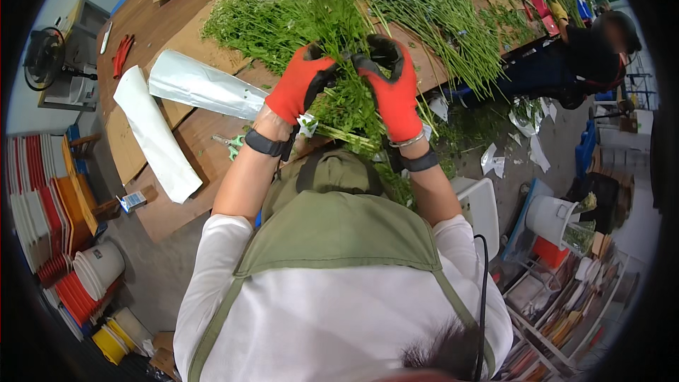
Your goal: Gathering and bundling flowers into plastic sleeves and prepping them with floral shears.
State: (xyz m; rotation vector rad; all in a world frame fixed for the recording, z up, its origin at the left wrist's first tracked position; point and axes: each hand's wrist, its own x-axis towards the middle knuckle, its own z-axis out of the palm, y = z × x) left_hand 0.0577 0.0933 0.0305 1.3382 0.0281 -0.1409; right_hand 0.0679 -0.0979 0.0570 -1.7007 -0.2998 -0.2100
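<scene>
My left hand (305, 82), in a red glove with black fingers, closes around leafy green flowering stems (342, 16) that bear a few small white daisy-like blooms. Across from it, my right hand (392, 82), gloved alike, has its thumb and fingers curled in a loop, the tips pinching at the same stems. Exactly what lies between those fingertips is partly hidden. Below both hands, cut stem ends and loose foliage (350, 111) hang over the table edge. Green-handled scissors (231, 143) lie on the table left of my left wrist.
Two white wrapping sleeves (207, 85) (154, 132) lie on cardboard at left. A heap of white-flowered greenery (238, 21) and a blue-flowered bunch (424, 0) cover the far table (175, 223). Another person (578, 58) stands at right. Paper scraps (493, 162) litter the floor.
</scene>
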